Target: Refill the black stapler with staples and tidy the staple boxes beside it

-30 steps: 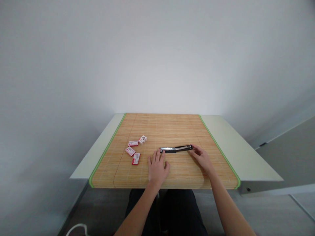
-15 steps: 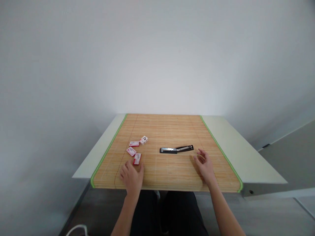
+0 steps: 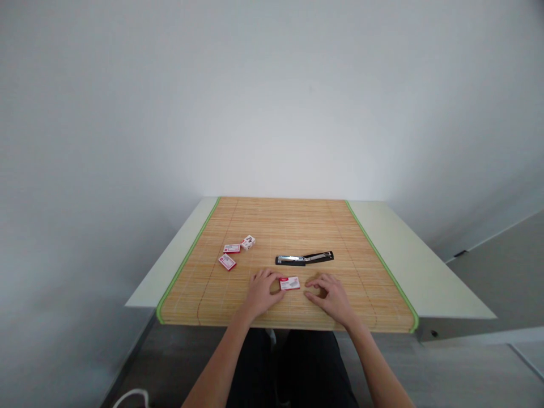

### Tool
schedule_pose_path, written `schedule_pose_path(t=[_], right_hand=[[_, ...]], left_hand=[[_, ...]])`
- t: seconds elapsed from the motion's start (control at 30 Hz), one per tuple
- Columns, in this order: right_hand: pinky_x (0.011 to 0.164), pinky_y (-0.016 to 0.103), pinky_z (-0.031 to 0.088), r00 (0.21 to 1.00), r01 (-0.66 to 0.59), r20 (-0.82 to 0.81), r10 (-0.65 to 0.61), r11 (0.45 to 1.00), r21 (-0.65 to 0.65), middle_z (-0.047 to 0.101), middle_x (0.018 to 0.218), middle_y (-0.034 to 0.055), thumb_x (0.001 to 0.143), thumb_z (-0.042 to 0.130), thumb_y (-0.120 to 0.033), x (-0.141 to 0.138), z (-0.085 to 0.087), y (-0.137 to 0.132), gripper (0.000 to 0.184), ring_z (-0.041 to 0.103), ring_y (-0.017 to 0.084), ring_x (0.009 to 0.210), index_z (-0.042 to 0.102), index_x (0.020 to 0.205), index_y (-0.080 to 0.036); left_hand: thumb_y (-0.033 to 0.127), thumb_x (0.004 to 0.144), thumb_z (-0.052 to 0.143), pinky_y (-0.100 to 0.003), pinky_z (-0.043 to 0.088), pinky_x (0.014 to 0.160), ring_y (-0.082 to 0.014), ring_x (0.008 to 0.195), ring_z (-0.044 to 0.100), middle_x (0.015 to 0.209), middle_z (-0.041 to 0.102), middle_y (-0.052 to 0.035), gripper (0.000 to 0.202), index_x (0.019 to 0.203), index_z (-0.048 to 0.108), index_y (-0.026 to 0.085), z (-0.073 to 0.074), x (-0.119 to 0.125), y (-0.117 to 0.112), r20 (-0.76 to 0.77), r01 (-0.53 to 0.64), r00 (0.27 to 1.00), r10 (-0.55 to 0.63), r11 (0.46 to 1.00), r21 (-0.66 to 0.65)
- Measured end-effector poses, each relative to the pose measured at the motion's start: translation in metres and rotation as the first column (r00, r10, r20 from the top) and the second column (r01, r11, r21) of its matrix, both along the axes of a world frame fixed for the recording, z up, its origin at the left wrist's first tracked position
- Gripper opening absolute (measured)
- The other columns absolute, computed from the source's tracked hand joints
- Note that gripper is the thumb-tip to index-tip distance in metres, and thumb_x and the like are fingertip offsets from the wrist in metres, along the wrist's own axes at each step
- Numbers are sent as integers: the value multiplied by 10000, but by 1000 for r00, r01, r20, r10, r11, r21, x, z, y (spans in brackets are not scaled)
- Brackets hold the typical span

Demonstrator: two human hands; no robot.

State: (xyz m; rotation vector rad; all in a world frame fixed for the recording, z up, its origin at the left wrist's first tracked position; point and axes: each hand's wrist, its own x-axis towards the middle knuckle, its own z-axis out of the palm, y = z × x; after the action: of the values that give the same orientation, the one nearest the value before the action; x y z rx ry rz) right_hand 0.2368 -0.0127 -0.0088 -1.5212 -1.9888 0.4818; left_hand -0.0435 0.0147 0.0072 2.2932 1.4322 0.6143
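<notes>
My left hand (image 3: 264,290) grips the left end of a small red-and-white staple box (image 3: 289,283) between thumb and fingers, near the front of the mat. Just right of that box, my right hand (image 3: 327,293) is open, thumb and fingertips apart, with a small gap to the box. Behind both hands lies a black stapler (image 3: 304,259), its top swung open and its metal magazine showing. To the left are more small boxes: a tilted red-and-white one (image 3: 227,262), a second red-and-white one (image 3: 232,248) and a mostly white one (image 3: 248,242) touching or nearly touching it.
A bamboo mat (image 3: 289,221) with green edging covers the middle of a white table (image 3: 408,255). A plain wall (image 3: 280,113) rises at the table's far edge. At the lower left, a white curved cable-like thing (image 3: 132,392) shows below the table.
My left hand has brought the nearest staple box from the left group to the front middle, turning it lengthwise. My right hand has moved left and nearer, toward the box.
</notes>
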Motion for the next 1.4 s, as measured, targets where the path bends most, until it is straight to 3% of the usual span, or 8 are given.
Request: schedule_pose_path(t=[0.2,0.5,0.6,0.7,0.87,1.13,1.4], right_hand=[[900,440,463,999,3,32,-2,1000,-28,710,948,39,861,725,-498,-6,-3,4,189,629,293,968,763,973,-351],[846,376,456,998,-24,-61,20,998,-59,705,925,29,857,724,-454,-7,-2,9,187,625,245,899,711,916,-277],[806,358,462,996,-5,-93,-2,997,-76,691,902,16,808,768,-444,-4,-3,12,340,622,234,849,687,1094,-277],[845,370,464,994,-52,-96,44,995,-86,684,917,11,818,769,-427,-4,-1,13,506,627,239,874,641,1295,-319],[862,380,463,993,-92,-84,82,988,-121,674,916,33,860,735,-426,-4,8,13,345,624,256,910,726,1190,-324],[773,321,441,984,-110,-150,90,986,-124,621,853,26,883,706,-428,3,8,12,373,578,209,821,727,1213,-253],[713,303,442,982,-119,-161,95,982,-144,598,825,21,872,710,-437,6,10,11,371,558,196,778,722,1186,-239]], left_hand=[[369,840,743,-401,350,1043,-253,1197,533,1229,654,-6,346,1181,692,343,2,17,13,29,76,997,-76,997,-21],[433,854,752,-392,352,1055,-240,1206,531,1272,645,15,404,1244,663,376,-2,13,10,54,98,994,-99,995,18],[508,817,784,-400,356,1067,-255,1231,516,1295,622,-10,543,1315,627,360,-3,7,9,52,55,997,-57,998,23],[522,816,784,-402,364,1060,-254,1209,523,1247,627,-10,472,1248,673,364,-5,3,8,46,34,998,-35,999,11],[481,842,769,-397,376,1044,-246,1165,539,1179,641,-10,346,1160,720,353,-6,-2,10,75,47,996,-46,999,-4],[437,838,776,-414,398,1040,-254,1153,546,1179,634,-18,322,1141,721,341,-11,-26,9,130,26,991,-25,1000,-1],[420,824,782,-421,399,1027,-265,1153,551,1169,632,-25,324,1131,719,336,-14,-27,10,134,4,991,-5,1000,9]])
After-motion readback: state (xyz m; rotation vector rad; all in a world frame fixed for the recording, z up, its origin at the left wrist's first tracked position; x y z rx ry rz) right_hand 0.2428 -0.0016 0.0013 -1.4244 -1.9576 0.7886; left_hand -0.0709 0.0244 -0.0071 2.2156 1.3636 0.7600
